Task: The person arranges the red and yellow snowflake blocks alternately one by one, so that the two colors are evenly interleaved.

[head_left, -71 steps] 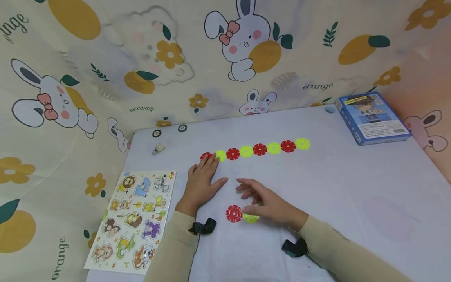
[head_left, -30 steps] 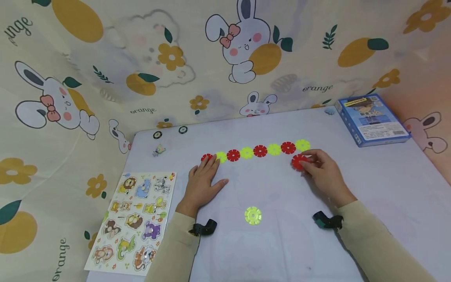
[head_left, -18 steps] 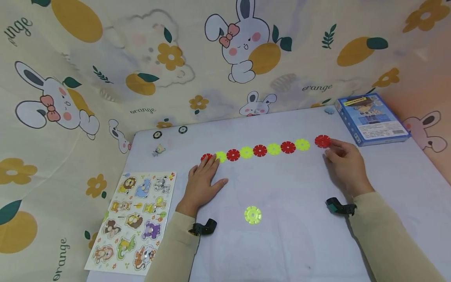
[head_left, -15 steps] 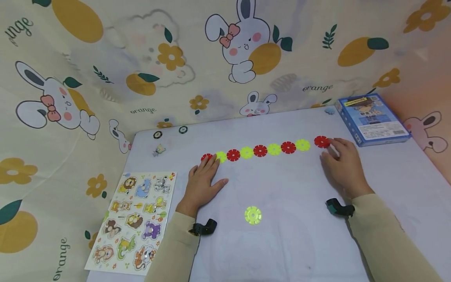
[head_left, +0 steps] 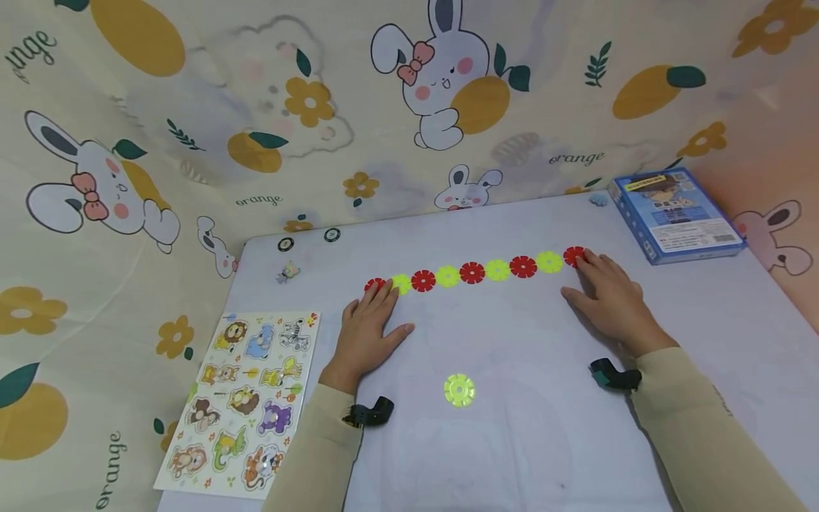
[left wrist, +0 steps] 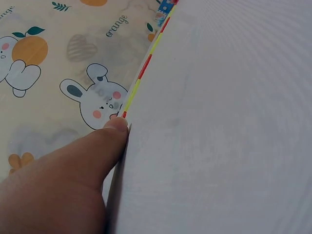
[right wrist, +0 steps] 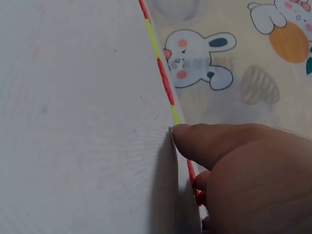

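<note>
A row of red and yellow-green notched plastic snowflake discs (head_left: pixel 472 272) runs across the table, colours alternating. My left hand (head_left: pixel 366 336) lies flat with its fingertips on the red disc (head_left: pixel 373 284) at the row's left end, partly covering it. At the right end, the fingertips of my right hand (head_left: pixel 617 302) rest on another red disc (head_left: pixel 573 256), which sits right beside a yellow-green disc (head_left: pixel 549 262). Both thumbs are spread away from the fingers. One loose yellow-green disc (head_left: pixel 460 390) lies nearer the front. From the wrist views, the row (left wrist: pixel 145 67) appears edge-on beyond the thumbs.
On the left lies an animal sticker board (head_left: pixel 243 400). Behind it are a small figure (head_left: pixel 288 272) and two black-and-white round pieces (head_left: pixel 332 235). A blue box (head_left: pixel 677 215) stands back right, beside a small blue piece (head_left: pixel 598 200). Printed cloth hangs behind.
My right hand has carried a red disc from beside the loose yellow-green one to the row's right end. It has slid left there, and my pinch has loosened. The left hand stays put.
</note>
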`<state>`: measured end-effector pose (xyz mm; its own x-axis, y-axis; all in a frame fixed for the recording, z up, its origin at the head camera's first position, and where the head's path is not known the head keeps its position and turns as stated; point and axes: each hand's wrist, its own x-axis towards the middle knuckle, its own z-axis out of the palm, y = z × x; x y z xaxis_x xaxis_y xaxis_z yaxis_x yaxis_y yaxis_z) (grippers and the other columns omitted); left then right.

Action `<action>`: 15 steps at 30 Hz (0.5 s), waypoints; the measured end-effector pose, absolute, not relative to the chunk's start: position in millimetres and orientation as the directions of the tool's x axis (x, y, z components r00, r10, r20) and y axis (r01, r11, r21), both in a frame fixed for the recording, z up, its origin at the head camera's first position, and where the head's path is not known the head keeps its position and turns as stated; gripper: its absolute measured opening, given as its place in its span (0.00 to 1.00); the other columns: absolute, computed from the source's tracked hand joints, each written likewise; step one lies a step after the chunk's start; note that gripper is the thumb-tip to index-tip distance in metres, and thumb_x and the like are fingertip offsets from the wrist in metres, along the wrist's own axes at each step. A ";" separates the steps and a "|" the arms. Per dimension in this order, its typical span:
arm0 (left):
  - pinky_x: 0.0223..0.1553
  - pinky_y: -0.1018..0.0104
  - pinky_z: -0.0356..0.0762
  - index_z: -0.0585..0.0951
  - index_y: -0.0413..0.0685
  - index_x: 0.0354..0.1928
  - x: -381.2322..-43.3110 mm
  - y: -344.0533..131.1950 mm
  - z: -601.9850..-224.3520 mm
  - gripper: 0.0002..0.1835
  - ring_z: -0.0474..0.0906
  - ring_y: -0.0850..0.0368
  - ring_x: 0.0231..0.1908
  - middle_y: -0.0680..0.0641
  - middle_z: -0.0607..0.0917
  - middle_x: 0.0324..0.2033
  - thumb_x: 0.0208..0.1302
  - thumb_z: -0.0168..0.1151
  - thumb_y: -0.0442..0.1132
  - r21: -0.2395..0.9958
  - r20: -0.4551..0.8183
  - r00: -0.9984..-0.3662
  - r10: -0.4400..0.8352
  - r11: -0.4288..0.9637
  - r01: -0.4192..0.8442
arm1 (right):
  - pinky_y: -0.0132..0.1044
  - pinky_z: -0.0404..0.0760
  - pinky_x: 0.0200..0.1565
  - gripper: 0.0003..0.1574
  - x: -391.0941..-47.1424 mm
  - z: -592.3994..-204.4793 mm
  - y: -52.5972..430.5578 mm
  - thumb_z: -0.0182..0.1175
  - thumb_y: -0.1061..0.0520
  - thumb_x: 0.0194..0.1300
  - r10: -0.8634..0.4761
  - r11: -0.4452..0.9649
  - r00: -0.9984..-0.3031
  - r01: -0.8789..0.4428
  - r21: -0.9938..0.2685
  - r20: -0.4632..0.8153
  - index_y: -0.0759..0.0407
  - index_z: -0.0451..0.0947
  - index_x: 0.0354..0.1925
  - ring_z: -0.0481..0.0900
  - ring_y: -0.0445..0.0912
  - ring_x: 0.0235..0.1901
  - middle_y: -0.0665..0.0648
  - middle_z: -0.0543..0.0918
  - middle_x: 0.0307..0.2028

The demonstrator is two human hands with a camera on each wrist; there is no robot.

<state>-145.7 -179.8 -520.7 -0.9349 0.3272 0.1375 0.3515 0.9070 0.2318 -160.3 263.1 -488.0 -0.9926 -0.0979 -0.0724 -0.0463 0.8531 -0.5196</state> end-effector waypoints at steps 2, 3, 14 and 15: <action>0.65 0.45 0.42 0.56 0.60 0.74 -145.5 -179.9 -520.6 0.44 0.40 0.54 0.72 0.57 0.51 0.73 0.60 0.42 0.74 0.233 0.135 -0.936 0.326 0.907 0.350 | 0.72 0.39 0.58 0.53 -160.5 -487.5 262.6 0.53 0.33 0.65 -0.103 0.853 -0.992 -0.051 -0.520 -0.072 0.61 0.49 0.74 0.31 0.58 0.72 0.63 0.44 0.74; 0.65 0.45 0.42 0.56 0.60 0.74 -145.4 -180.0 -520.3 0.44 0.40 0.54 0.72 0.57 0.51 0.73 0.60 0.42 0.74 0.235 0.134 -0.936 0.326 0.907 0.349 | 0.72 0.39 0.58 0.53 -160.5 -487.4 262.4 0.53 0.33 0.65 -0.104 0.852 -0.992 -0.053 -0.520 -0.069 0.61 0.49 0.74 0.31 0.58 0.72 0.63 0.45 0.74; 0.65 0.44 0.41 0.58 0.59 0.74 -145.0 -179.9 -519.2 0.44 0.40 0.54 0.72 0.57 0.52 0.73 0.60 0.44 0.73 0.240 0.136 -0.937 0.323 0.907 0.347 | 0.71 0.45 0.59 0.51 -157.2 -489.6 262.3 0.54 0.33 0.64 -0.070 0.794 -0.997 -0.046 -0.607 -0.016 0.54 0.50 0.75 0.36 0.59 0.72 0.58 0.43 0.75; 0.65 0.44 0.41 0.58 0.59 0.74 -145.0 -180.0 -519.2 0.44 0.40 0.54 0.72 0.57 0.52 0.73 0.60 0.44 0.73 0.243 0.138 -0.936 0.324 0.905 0.349 | 0.70 0.48 0.59 0.50 -155.2 -488.8 261.2 0.54 0.33 0.65 -0.056 0.762 -0.998 -0.040 -0.646 -0.003 0.52 0.50 0.75 0.38 0.59 0.72 0.57 0.44 0.75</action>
